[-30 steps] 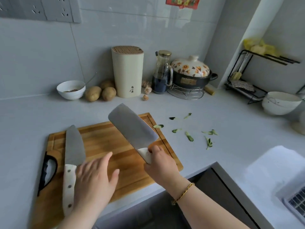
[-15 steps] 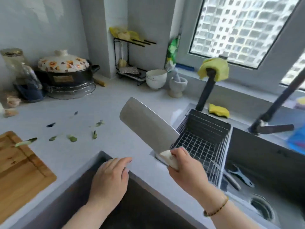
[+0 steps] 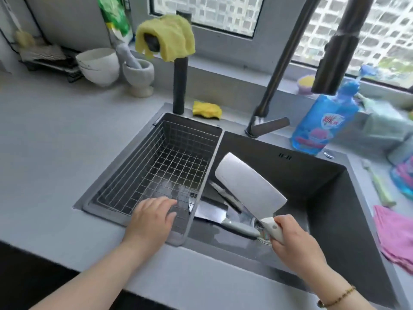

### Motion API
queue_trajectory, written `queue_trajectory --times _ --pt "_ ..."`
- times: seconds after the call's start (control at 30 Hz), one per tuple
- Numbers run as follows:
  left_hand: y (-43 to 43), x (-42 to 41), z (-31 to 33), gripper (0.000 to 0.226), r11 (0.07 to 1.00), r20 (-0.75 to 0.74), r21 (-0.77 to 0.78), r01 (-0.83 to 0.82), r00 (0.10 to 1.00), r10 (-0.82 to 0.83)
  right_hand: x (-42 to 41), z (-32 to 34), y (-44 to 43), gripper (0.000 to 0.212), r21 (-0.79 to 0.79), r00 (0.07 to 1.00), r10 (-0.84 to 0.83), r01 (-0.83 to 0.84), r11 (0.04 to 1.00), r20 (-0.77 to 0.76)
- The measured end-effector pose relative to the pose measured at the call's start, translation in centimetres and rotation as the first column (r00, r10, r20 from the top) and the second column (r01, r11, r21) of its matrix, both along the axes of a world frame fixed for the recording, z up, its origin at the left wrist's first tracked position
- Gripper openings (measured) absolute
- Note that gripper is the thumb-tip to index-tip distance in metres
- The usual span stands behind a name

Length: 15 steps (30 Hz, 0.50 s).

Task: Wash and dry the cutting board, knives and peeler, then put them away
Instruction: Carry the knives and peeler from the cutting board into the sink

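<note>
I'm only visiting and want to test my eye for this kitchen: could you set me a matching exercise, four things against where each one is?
Things
1. broad steel cleaver with white handle
2. yellow cloth
3. pink cloth
4. blue plastic soap bottle

Places
A. standing on the grey counter by the black tap
B. gripped by the right hand over the dark sink
C. draped over the black post
D. lying on the counter right of the sink

Pairs: 1-B, 2-C, 3-D, 4-A

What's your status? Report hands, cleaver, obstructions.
Left hand open over wire basket. Right hand grips cleaver over sink basin. Second knife lies in basin beneath it.
</note>
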State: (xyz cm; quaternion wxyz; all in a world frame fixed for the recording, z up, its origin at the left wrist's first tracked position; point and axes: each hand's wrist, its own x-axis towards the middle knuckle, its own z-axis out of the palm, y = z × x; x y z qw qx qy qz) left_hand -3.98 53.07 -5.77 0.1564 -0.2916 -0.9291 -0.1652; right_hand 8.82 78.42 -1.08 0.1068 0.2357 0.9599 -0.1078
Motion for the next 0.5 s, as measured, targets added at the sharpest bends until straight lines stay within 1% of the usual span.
queue_trajectory --times 0.1,0.17,0.2,0.27,0.37,0.43,0.5 --pt "0.5 -0.3 -0.9 0.035 0.999 0.039 -0.038 -0.034 0.999 0.035 0.3 -2.2 2.5 0.028 -0.038 0.996 -0.064 0.067 0.997 0.067" --pt "0.3 -0.3 -0.9 0.035 0.998 0.059 -0.042 -0.041 0.997 0.044 0.1 -3.1 3.4 0.029 -0.035 0.992 -0.052 0.056 0.998 0.115" --pt "0.4 -0.4 -0.8 0.035 0.998 0.069 -0.043 -0.040 0.997 0.043 -0.2 -3.5 3.8 0.031 -0.023 0.988 -0.005 0.008 1.000 0.153" --pt "0.5 -0.4 -0.8 0.035 0.998 0.097 -0.054 -0.028 0.995 0.033 -1.0 -4.5 4.5 0.035 0.000 0.961 0.137 -0.141 0.990 0.242" --pt "0.5 -0.4 -0.8 0.036 0.998 0.130 -0.056 -0.020 0.991 0.027 -2.2 -5.9 5.2 0.035 -0.027 0.881 0.330 -0.341 0.940 0.340" --pt "0.5 -0.4 -0.9 0.036 0.998 0.137 -0.061 -0.016 0.990 0.024 -3.2 -6.9 5.5 0.036 -0.060 0.819 0.415 -0.428 0.902 0.396" --pt "0.5 -0.4 -0.9 0.036 0.998 0.136 -0.061 -0.013 0.991 0.021 -4.1 -7.8 5.6 0.040 -0.107 0.765 0.467 -0.472 0.875 0.443"
